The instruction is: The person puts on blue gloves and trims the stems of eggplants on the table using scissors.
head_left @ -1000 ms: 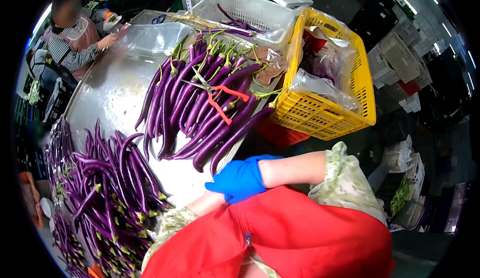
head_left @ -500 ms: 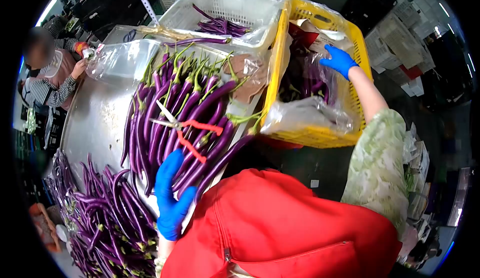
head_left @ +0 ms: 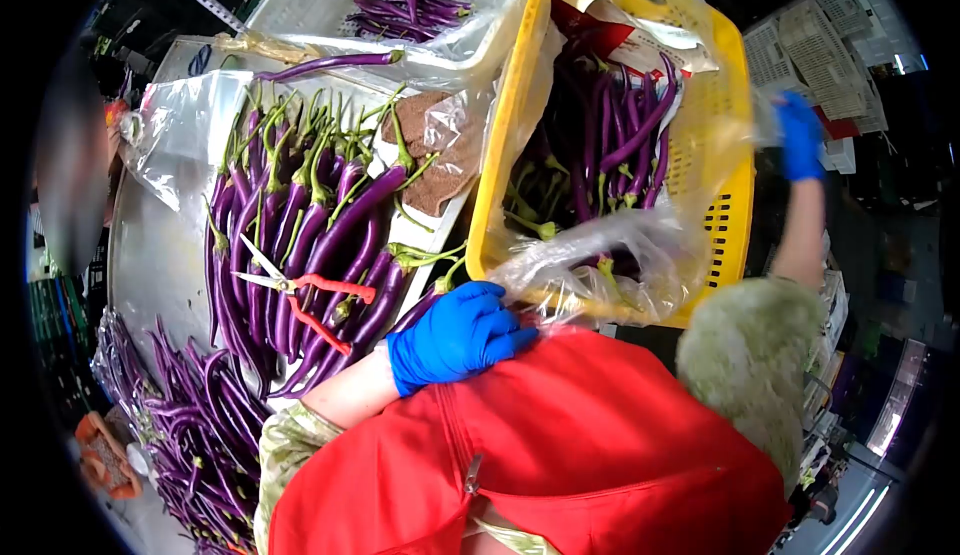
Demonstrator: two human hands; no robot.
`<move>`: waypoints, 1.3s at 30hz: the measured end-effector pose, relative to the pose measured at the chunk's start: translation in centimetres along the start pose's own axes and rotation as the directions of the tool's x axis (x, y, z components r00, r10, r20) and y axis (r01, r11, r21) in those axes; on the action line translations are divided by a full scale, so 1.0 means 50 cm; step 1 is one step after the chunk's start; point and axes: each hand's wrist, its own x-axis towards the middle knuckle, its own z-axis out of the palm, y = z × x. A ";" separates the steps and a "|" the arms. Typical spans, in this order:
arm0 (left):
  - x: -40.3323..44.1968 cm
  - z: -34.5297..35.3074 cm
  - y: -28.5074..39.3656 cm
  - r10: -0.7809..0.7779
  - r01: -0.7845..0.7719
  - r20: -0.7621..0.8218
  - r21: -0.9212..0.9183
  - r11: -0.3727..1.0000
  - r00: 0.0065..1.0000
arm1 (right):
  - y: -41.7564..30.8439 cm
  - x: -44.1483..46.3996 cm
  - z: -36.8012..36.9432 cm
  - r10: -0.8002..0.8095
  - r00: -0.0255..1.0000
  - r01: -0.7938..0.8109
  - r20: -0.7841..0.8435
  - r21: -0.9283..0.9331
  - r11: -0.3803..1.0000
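Note:
My left hand (head_left: 458,340), in a blue glove, is closed at the near left corner of the yellow crate (head_left: 488,205). Its curled fingers meet the edge of a clear plastic bag (head_left: 625,255) lining the crate. Beyond the crate's right side, my blurred right hand (head_left: 800,140), also gloved, appears closed on a stretched part of that bag. Purple eggplants (head_left: 635,140) lie inside the bag. Left of my left hand, scissors (head_left: 290,283) with red handles rest open on a row of eggplants (head_left: 300,225) with green stems.
A white basket (head_left: 290,5) holding several eggplants stands at the back. More eggplants (head_left: 200,425) are heaped at the lower left of the metal table (head_left: 140,245). A brown cloth (head_left: 435,145) lies beside the crate. A blurred person (head_left: 75,155) is at the far left.
My left hand has moved right from the eggplants to the crate corner and closed. My right hand has swung out past the crate's right side, drawing the plastic and uncovering the eggplants inside.

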 end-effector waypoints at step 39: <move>-0.753 -0.374 -0.243 -0.562 0.995 -0.821 0.070 0.077 0.102 | -0.596 -0.612 0.817 -0.591 0.527 0.638 0.610 0.175 0.750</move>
